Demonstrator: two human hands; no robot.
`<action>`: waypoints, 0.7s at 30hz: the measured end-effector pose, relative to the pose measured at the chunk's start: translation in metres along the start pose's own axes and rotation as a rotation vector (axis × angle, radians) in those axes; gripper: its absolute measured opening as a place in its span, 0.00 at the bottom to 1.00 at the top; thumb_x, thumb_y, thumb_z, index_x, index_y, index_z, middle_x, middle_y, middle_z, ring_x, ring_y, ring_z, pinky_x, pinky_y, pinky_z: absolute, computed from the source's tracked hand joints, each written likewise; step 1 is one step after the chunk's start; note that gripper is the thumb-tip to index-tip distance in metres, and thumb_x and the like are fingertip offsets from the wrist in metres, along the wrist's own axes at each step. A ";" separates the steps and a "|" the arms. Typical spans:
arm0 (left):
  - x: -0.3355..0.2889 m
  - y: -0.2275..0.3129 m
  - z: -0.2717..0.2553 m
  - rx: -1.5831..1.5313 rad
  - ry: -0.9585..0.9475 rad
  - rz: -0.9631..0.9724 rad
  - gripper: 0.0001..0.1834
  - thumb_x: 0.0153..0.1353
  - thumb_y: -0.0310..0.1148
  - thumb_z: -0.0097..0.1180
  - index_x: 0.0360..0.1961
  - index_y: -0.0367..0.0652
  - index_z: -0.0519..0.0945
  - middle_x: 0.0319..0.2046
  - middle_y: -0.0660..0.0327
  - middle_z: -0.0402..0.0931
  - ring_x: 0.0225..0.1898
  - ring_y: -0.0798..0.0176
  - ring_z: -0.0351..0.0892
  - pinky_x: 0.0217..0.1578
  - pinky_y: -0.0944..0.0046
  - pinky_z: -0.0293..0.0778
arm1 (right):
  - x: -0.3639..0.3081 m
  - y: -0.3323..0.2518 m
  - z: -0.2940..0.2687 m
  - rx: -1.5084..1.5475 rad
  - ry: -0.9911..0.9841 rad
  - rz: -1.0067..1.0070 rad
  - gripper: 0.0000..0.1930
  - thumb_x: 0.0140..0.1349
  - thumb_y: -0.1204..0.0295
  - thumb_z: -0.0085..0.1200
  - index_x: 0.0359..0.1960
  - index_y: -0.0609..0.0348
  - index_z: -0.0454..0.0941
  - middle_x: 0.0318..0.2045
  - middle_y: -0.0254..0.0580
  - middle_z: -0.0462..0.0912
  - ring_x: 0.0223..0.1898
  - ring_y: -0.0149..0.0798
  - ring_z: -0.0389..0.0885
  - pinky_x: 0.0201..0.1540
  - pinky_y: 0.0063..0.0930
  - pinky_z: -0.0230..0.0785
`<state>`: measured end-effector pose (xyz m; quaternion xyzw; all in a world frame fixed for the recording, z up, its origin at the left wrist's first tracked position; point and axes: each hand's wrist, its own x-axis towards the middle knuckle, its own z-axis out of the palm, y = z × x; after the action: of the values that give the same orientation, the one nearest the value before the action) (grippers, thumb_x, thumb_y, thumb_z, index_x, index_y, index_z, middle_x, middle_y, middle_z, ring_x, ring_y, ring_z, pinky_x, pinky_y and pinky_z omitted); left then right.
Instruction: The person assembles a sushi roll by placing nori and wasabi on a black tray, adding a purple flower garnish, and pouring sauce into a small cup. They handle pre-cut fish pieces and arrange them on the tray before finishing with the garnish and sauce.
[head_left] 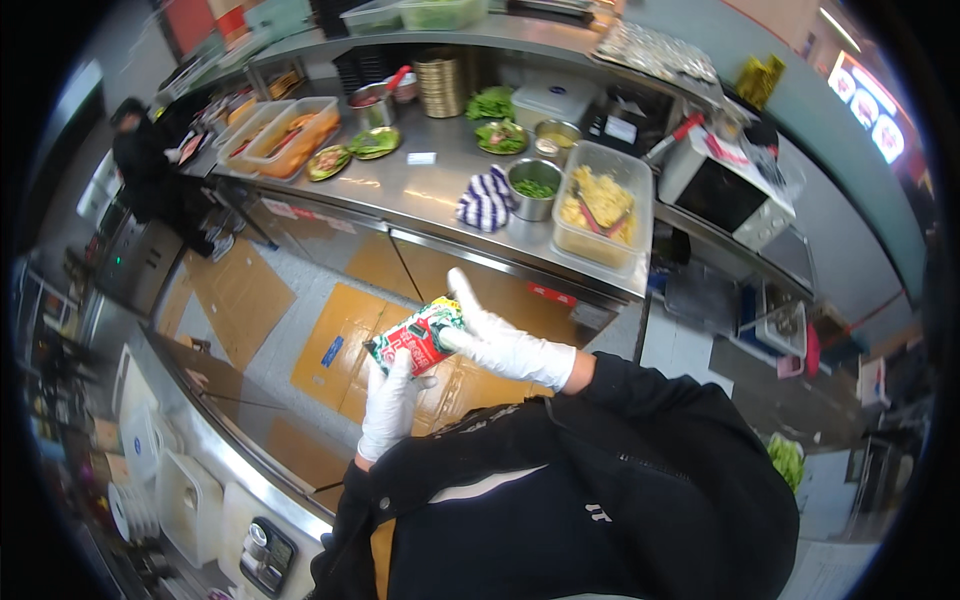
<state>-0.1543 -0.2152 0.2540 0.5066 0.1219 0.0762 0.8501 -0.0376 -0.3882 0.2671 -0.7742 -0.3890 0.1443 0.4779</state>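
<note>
My left hand (390,405) and right hand (500,348), both white-gloved, are clamped on a red-and-green packet (418,335), which I hold before me, above cardboard (345,310) on the floor (312,275); beyond it, on the steel worktop (420,190), a striped cloth (485,198) lies beside a metal pot (530,208) of chopped greens (537,187)

Between the packet (418,338) and the counter (395,187) we have open air to pass through. Near the counter's front edge, the towel (484,200), pot (532,209) and tub (597,250) block us; left of the towel, we can reach in as far as the card (422,158) and plates (374,156).
</note>
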 end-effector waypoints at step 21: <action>0.115 -0.232 0.026 0.260 0.377 -0.614 0.21 0.71 0.45 0.54 0.57 0.44 0.71 0.42 0.61 0.77 0.39 0.62 0.78 0.37 0.61 0.75 | -0.310 0.468 -0.308 0.174 0.705 1.261 0.16 0.63 0.63 0.60 0.42 0.66 0.81 0.32 0.49 0.86 0.30 0.38 0.85 0.34 0.32 0.75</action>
<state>-0.0348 -0.3181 0.0472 0.5271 0.4311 -0.1063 0.7246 0.1599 -0.9239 -0.0230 -0.8109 0.3211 0.1648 0.4606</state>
